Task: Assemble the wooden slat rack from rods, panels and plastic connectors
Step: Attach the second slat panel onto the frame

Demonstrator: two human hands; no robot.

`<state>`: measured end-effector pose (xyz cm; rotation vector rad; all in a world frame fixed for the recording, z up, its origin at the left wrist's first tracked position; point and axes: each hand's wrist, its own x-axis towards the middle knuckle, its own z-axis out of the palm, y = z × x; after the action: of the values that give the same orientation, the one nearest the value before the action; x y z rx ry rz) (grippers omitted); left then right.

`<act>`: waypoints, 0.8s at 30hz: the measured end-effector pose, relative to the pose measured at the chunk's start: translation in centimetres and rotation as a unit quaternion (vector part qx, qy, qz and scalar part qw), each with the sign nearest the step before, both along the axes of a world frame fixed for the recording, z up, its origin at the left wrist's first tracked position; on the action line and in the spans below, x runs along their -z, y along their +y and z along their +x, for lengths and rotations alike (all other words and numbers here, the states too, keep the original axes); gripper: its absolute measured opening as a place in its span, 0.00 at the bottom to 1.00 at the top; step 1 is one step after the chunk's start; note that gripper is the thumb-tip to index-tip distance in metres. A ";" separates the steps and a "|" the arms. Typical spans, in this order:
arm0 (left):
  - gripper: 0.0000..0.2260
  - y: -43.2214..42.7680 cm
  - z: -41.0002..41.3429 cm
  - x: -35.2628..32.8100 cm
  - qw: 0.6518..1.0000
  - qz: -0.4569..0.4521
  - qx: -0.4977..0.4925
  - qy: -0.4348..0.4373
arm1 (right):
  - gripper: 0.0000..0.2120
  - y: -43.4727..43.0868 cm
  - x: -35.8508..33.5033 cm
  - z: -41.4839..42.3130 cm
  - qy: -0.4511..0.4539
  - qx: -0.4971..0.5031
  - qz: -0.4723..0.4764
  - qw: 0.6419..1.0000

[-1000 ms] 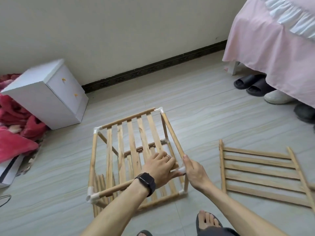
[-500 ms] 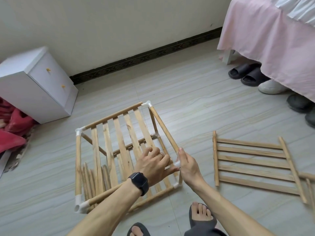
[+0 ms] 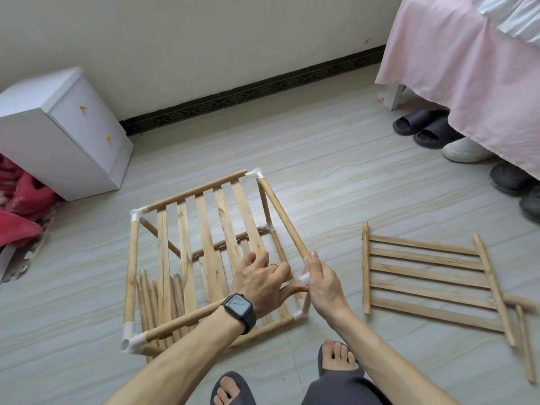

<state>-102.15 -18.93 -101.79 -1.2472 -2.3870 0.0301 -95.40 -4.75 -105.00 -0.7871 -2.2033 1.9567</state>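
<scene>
Rack frame (image 3: 191, 226) sits centre frame on the floor. Right hand (image 3: 323, 283) grips its near-right white connector (image 3: 304, 278); left hand (image 3: 260, 285), fingers spread, rests on the front rod (image 3: 187, 320) beside it.

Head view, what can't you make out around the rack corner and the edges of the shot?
All in the head view:
- Corner connector, mostly covered by the right hand; rod seating unclear.
- Left hand: its back hides any grip on the front rod.
- Loose rod, cut off by the right edge.
- Shoes, partly hidden by the pink bed skirt.
</scene>
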 end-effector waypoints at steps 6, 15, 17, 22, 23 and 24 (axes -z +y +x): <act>0.28 0.0 0.4 -0.2 0.996 -0.024 -0.054 -0.062 | 0.23 -0.1 0.0 0.6 0.002 0.005 0.007 1.000; 0.26 -0.4 0.6 -0.3 0.999 -0.014 -0.020 -0.036 | 0.29 -1.0 0.2 0.5 0.001 0.053 0.002 0.999; 0.24 -0.4 0.6 -0.2 0.999 -0.039 0.007 -0.037 | 0.27 -0.9 0.2 0.5 0.001 0.065 -0.004 0.998; 0.26 -0.3 0.9 -0.5 0.995 -0.064 -0.007 -0.083 | 0.27 -1.4 -0.1 0.6 0.008 0.089 -0.012 0.996; 0.27 -0.3 1.1 -0.5 0.994 -0.065 -0.018 -0.089 | 0.28 -1.5 -0.1 0.5 0.007 0.090 -0.014 0.996; 0.27 -0.2 1.2 -0.5 0.993 -0.071 -0.023 -0.092 | 0.28 -1.5 0.0 0.4 0.010 0.092 -0.011 0.996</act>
<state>-100.92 -19.17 -101.26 -1.3096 -2.6119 0.1051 -94.97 -6.26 -104.95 -0.9319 -2.0212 1.8955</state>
